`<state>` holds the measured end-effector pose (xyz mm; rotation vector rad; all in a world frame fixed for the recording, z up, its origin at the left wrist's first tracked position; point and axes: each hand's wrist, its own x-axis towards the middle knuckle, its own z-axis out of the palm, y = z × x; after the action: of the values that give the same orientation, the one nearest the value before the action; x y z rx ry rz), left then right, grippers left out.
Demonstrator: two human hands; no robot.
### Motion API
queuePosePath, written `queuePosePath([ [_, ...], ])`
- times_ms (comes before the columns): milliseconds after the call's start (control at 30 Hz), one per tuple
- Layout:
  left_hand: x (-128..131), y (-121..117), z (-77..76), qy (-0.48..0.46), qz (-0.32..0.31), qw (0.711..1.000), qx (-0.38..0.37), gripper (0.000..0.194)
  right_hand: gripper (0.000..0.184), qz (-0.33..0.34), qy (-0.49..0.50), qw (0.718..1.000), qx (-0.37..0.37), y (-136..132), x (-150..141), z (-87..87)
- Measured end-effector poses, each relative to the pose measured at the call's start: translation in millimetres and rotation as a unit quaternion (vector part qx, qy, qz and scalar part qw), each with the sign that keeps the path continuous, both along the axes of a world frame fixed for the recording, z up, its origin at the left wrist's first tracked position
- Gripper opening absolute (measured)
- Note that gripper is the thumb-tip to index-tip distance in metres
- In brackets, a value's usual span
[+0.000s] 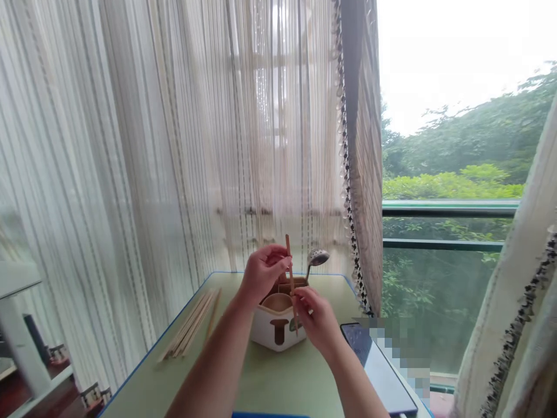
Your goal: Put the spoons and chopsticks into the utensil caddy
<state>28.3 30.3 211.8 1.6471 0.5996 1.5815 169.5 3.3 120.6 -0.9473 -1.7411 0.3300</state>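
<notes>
My left hand [265,270] pinches the upper part of a brown chopstick [292,276]. Lower down, the fingers of my right hand [314,313] close on the same chopstick, which stands nearly upright. Just behind it sits a white utensil holder [266,331] with brown compartments and a dark T-shaped opening in its front. A slotted metal ladle [319,257] rises from the holder's back right, bowl end up. On the left of the table lies a loose bundle of pale chopsticks [191,325], with a browner chopstick [213,313] beside it.
The pale green table [278,383] has a blue edge. A phone or tablet [378,366] lies at its right side. Sheer striped curtains [174,145] hang behind, and a window with a railing [448,212] is on the right.
</notes>
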Motion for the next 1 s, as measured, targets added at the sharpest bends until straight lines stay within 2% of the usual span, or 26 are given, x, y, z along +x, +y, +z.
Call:
queuePosePath([
  [133, 6.3, 14.4, 9.2, -0.03, 0.045, 0.998, 0.035, 0.018, 0.021, 0.061, 0.006, 0.997, -0.046, 25.0, 13.2, 24.3],
  [233, 3.0, 22.1, 15.2, -0.073, 0.091, 0.991, 0.068, 0.019, 0.02, 0.068, -0.04, 0.995, -0.06, 37.4, 17.7, 49.0],
  [333, -3.2, 20.1, 18.4, -0.1, 0.139, 0.982, 0.081, 0.018, 0.019, 0.031, -0.119, 0.992, -0.032, 43.2, 15.8, 73.4],
  [467, -7.4, 9.0, 17.7, -0.091, 0.152, 0.977, 0.12, 0.016, 0.016, -0.02, -0.194, 0.981, 0.01, 48.7, 8.3, 93.6],
  [633, -7.0, 19.2, 14.4, -0.084, 0.14, 0.98, 0.116, 0.015, 0.015, -0.006, -0.232, 0.973, -0.015, 62.4, 5.1, 97.2],
  [833, -9.7, 40.9, 11.3, -0.091, 0.136, 0.981, 0.101, 0.018, 0.018, -0.017, -0.242, 0.97, -0.022, 74.6, 3.2, 87.7],
  [1000, -10.9, 53.0, 6.1, -0.046, 0.161, 0.982, 0.086, 0.019, 0.019, -0.008, -0.241, 0.969, -0.056, 84.5, 2.2, 78.7],
])
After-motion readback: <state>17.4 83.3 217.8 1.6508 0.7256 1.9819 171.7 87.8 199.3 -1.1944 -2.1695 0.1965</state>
